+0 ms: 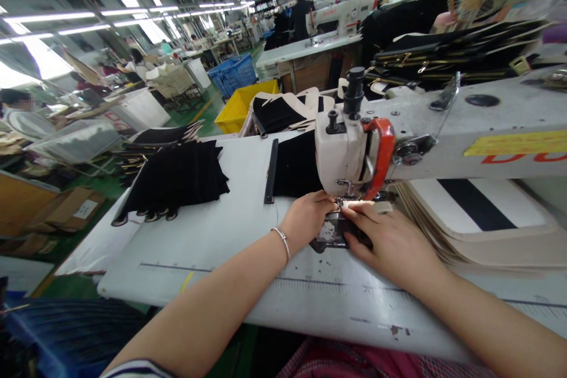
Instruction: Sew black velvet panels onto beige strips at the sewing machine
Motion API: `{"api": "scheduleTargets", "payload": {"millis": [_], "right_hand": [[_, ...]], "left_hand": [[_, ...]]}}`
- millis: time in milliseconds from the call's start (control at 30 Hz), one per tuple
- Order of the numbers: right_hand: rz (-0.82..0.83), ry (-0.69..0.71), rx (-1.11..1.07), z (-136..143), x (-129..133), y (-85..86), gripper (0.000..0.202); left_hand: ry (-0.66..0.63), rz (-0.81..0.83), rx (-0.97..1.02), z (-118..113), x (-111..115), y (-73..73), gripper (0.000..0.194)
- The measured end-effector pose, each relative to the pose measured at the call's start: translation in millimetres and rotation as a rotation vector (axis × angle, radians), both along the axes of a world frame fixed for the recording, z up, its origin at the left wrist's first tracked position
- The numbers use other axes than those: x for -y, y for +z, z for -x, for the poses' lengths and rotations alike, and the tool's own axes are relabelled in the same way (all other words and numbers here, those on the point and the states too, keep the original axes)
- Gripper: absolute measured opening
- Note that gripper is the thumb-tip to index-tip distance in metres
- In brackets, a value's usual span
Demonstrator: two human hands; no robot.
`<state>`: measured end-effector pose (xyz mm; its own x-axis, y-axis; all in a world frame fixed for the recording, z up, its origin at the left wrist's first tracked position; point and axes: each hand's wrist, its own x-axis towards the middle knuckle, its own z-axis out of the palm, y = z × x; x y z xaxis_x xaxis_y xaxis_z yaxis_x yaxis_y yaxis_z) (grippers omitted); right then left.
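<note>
Seen from the head camera, a person's two bare hands meet beneath the head of a white sewing machine with an orange-red guard. A narrow, pale strip, brightly lit, lies at the presser foot between the fingertips. Behind it, a flat black panel, matte and soft-looking, spreads on the pale worktable, its left end finished with a stiff dark band that shows a glint of metal.

The left hand, a silvery bracelet at its wrist, sits just in front of the panel, fingers bent toward the strip's left end. The right hand reaches in from the other side, fingers extended along the strip and touching it. The fingertips are partly hidden, so whether either hand grips or merely presses cannot be told. Beside the right forearm rests a stack of cream pieces.
</note>
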<state>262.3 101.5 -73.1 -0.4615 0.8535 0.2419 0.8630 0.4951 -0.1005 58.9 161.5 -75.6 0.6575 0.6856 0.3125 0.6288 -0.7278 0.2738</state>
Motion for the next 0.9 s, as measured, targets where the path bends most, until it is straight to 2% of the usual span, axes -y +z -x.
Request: {"api": "scheduleTargets", "payload": {"millis": [333, 500, 600, 667, 800, 833, 900], "right_hand": [[-0.039, -0.012, -0.019, 0, 1, -2.8, 0.045], [-0.118, 0.043, -0.029, -4, 2, -8.8, 0.04], [-0.154, 0.086, -0.028, -7, 0, -15.7, 0.041], [-0.16, 0.091, -0.024, -9, -2, -20.6, 0.043], [-0.178, 0.087, -0.028, -10, -6, -30.0, 0.045], [-0.184, 0.08, -0.032, -10, -6, -32.5, 0.045], [-0.198, 0.062, -0.044, -10, -7, -38.0, 0.047]], "left_hand": [[0.03, 0.026, 0.013, -2, -1, 6.2, 0.024], [-0.033, 0.042, 0.01, -1, 0, -0.8, 0.023], [-0.069, 0.093, 0.056, 3, 1, 0.7, 0.026], [0.045, 0.173, 0.163, 13, -3, 6.8, 0.027], [0.588, 0.215, 0.399, 50, -29, 19.9, 0.032], [0.686, 0.22, 0.42, 60, -38, 21.3, 0.039], [0.802, 0.277, 0.432, 77, -55, 21.3, 0.049]]}}
